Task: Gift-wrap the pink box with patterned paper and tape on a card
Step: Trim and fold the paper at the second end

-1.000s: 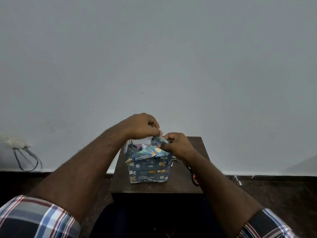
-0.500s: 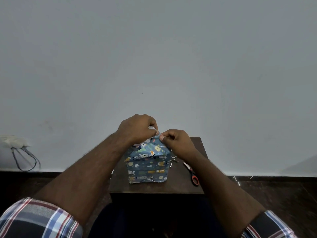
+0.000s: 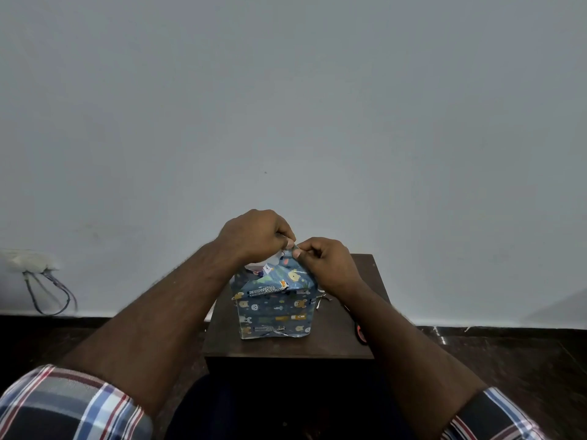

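Your left hand (image 3: pixel 254 235) is curled over the top of the parcel, thumb and fingertips pinching the raised peak of the patterned paper (image 3: pixel 274 308); your right hand (image 3: pixel 327 263) meets it from the right, also curled, pinching that same peak, so both hands are closed on the paper and touching at the fingertips. What you likely want here is a flat top flap: pull the peak taut away from the box before folding, so the slanted side creases run clean to the corners; then press it down along the box edge rather than in mid-air. The pink box itself is hidden inside the wrap, standing upright near the middle of the small dark table (image 3: pixel 346 344); a bit of white shows just under your left hand, though what it is I cannot tell. The bottom near edge of the paper looks loose and crinkled; mind it does not ride up as you pull. Red-handled scissors (image 3: pixel 360 333) lie to the right, partly behind your right forearm; no card or tape is clearly visible.
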`<state>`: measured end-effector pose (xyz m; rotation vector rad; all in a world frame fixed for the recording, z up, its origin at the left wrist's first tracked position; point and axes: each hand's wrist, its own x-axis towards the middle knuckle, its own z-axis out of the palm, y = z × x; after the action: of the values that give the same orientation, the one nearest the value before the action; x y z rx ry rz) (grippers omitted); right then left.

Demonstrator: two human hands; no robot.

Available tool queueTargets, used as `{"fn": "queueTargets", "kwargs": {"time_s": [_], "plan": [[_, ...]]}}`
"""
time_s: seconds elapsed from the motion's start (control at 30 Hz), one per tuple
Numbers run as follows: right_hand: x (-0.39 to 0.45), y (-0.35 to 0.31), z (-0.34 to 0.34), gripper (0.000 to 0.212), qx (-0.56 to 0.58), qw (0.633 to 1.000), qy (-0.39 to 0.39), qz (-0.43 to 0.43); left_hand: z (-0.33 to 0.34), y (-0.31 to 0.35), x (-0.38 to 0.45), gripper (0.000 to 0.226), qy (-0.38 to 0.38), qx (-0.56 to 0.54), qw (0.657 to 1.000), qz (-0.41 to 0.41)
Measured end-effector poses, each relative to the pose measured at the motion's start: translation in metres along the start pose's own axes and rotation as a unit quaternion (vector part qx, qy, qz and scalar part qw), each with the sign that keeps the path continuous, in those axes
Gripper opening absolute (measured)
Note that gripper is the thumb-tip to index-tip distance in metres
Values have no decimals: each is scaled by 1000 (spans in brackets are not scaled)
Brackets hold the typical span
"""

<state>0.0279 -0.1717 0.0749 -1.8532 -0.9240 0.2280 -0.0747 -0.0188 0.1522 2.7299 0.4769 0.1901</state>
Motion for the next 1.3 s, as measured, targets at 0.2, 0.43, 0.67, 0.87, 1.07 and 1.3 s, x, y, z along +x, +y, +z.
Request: {"fn": "queueTargets", "kwargs": {"time_s": [0.2,0.43,0.67,0.87,1.07,1.3], "plan": [[-2,4,1,6,24,1000,2,4,-12,-5,-1,11,-2,-74,997,16],[-4,3,-1,9,59,998,-12,-9,-10,-8,-4,14,5,-138,990,31],[-3,5,0,8,66,998,-8,-6,-8,-13,-4,24,14,-197,980,27],[0,5,2,9,48,999,9,-7,-8,-11,-2,11,2,-199,980,1],[-1,4,1,8,56,998,-6,-1,-3,-9,2,11,4,-55,998,28],[-12,23,-10,10,67,997,-26,39,1,-10,5,15,23,2,999,26]]}}
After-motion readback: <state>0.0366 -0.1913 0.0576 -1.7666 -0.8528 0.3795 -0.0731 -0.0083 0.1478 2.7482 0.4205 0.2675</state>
